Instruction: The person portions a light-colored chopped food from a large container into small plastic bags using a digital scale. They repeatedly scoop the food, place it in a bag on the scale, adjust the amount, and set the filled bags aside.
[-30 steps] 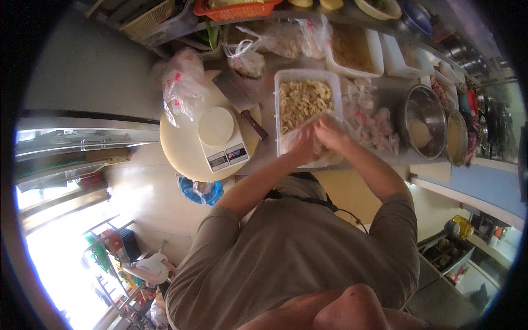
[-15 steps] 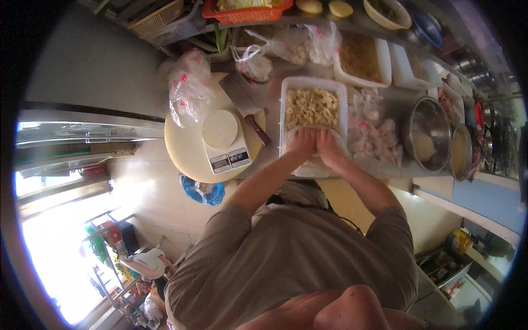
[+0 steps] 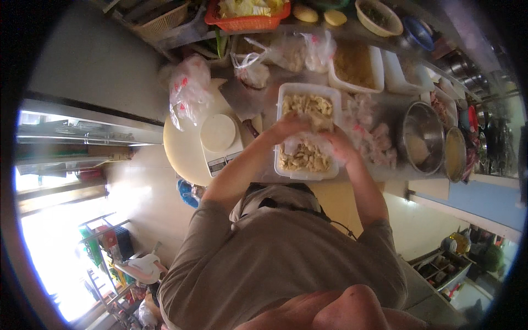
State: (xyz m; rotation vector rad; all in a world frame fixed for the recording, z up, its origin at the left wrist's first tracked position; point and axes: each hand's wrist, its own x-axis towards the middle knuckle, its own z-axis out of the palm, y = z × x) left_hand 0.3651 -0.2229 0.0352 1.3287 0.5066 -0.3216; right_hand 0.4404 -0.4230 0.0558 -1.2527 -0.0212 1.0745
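A white rectangular plastic tub (image 3: 280, 157) of pale brownish food pieces (image 3: 302, 159) stands at the counter's near edge in front of me. Across its middle, my left hand (image 3: 291, 125) and my right hand (image 3: 340, 144) hold a clear plastic bag (image 3: 319, 122) between them, one on each side. Fingers of both hands are closed on the bag, partly blurred. Whether the pieces at the bag are inside it or under it, I cannot tell. Food shows in the tub both beyond and nearer than my hands.
Left, a kitchen scale (image 3: 218, 133) and a cleaver (image 3: 251, 128) lie on a round board (image 3: 179, 146). Small filled bags (image 3: 379, 143) and a steel bowl (image 3: 422, 137) sit to the right. Filled tubs (image 3: 379, 66) and tied bags (image 3: 253, 70) line the back under a shelf.
My hands have moved apart and farther over the tub, now with the plastic bag spread between them. Food in the near half of the tub has come into view.
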